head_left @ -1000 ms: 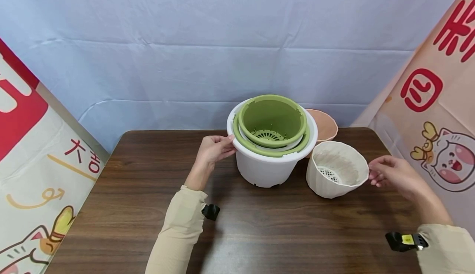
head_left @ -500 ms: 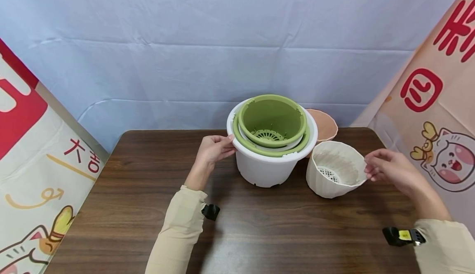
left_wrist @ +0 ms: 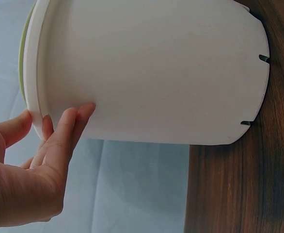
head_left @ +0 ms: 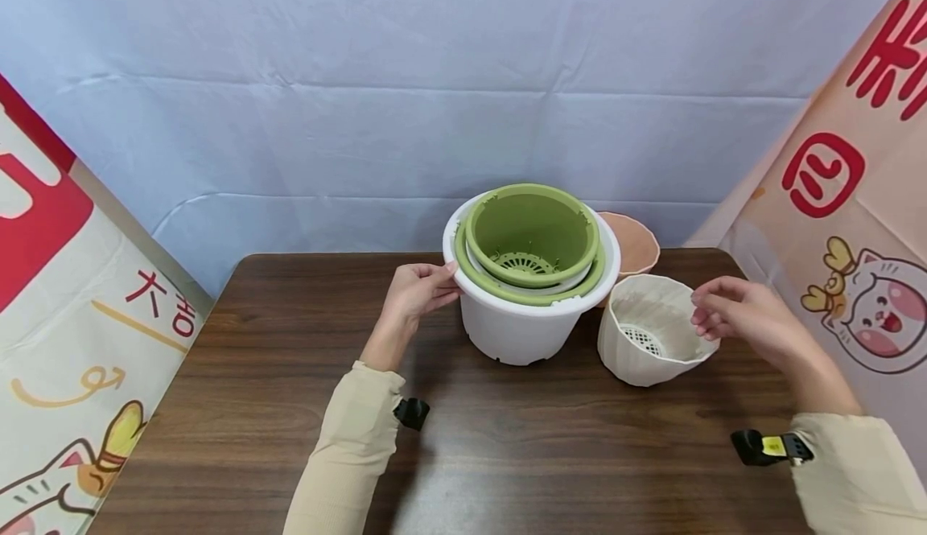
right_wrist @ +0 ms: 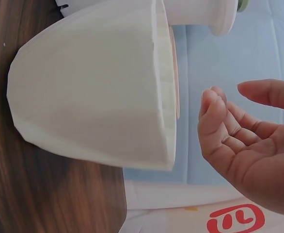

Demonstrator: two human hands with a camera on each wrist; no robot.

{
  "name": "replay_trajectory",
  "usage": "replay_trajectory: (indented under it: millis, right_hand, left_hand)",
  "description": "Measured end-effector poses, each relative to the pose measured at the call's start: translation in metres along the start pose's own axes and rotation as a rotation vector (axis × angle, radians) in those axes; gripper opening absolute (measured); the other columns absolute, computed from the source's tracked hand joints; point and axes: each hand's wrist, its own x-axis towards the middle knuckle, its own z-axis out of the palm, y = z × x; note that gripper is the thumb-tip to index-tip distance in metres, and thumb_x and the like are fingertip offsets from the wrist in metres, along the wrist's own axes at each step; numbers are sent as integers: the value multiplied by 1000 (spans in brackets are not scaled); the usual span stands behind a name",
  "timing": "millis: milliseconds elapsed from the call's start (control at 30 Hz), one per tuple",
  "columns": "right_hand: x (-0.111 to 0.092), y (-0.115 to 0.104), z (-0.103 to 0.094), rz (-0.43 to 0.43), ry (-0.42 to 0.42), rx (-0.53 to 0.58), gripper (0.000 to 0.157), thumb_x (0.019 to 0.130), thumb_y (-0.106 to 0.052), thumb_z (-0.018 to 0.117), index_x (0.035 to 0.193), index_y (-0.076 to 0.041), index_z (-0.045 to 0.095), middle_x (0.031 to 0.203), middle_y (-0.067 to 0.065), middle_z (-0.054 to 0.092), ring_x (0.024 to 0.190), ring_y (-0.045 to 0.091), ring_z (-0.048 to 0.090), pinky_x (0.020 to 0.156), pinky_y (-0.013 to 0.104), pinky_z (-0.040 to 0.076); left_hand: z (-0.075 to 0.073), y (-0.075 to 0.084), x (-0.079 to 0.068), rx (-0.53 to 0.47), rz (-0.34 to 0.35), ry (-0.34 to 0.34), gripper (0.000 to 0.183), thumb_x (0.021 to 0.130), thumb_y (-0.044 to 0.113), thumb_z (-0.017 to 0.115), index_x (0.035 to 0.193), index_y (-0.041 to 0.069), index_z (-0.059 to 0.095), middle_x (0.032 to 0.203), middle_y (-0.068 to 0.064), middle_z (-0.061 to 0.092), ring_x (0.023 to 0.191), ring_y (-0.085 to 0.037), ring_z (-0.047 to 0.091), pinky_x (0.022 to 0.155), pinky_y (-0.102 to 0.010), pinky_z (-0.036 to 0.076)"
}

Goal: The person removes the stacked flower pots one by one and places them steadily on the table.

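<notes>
My left hand (head_left: 414, 298) pinches the left rim of a large white flowerpot (head_left: 517, 335), thumb on the rim and fingers beneath it, as the left wrist view shows. Nested inside are green and white pots, with a green flowerpot (head_left: 532, 225) on top; its slotted bottom shows. To the right stands a cream fluted flowerpot (head_left: 633, 362) with a perforated bottom. My right hand (head_left: 753, 318) hovers at this pot's right rim, holding nothing. In the right wrist view a gap separates the thumb from the bent fingers (right_wrist: 213, 114), and the hand is apart from the rim.
A peach-coloured flowerpot (head_left: 632, 245) stands behind the cream one, partly hidden by it and by the white pot. The brown wooden table (head_left: 290, 406) ends at a pale blue cloth backdrop (head_left: 348, 117). Printed cloths hang on both sides.
My right hand has moved left and slightly up, from beside the cream flowerpot's right rim to over it. My left hand and the flowerpots have stayed in place.
</notes>
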Motion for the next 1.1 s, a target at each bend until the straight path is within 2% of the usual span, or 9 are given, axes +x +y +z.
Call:
replay_trajectory:
  millis: [400,633,867,1100]
  right_hand:
    - [10,-15,12,-34,-34,13,15,95,-4,42,98,10,46,74,8,58,62,15,59,56,30,56]
    - [15,-28,21,-53,-43,-7,18,93,-3,43,101,14,45,76,15,59,63,18,61,58,31,57]
    - [23,-41,29,-95,-63,13,16,92,-1,45,100,13,46,74,9,61,62,17,61,57,30,56]
    - [31,-55,36,-119,-89,18,17,93,0,43,101,14,44,76,12,60,62,16,60,58,31,56]
  left_hand:
    - [1,0,1,2,7,-5,20,87,7,62,95,-11,60,70,-11,63,66,-16,64,76,-35,55]
    - [0,0,2,4,1,-7,22,88,8,62,97,-12,60,71,-11,63,66,-16,64,74,-32,56]
    - [0,-1,2,-1,1,-5,21,87,8,62,96,-11,60,71,-11,63,67,-16,64,73,-32,56]
    - [0,-1,2,2,4,-2,21,87,9,63,96,-11,61,72,-12,64,68,-17,65,71,-30,56]
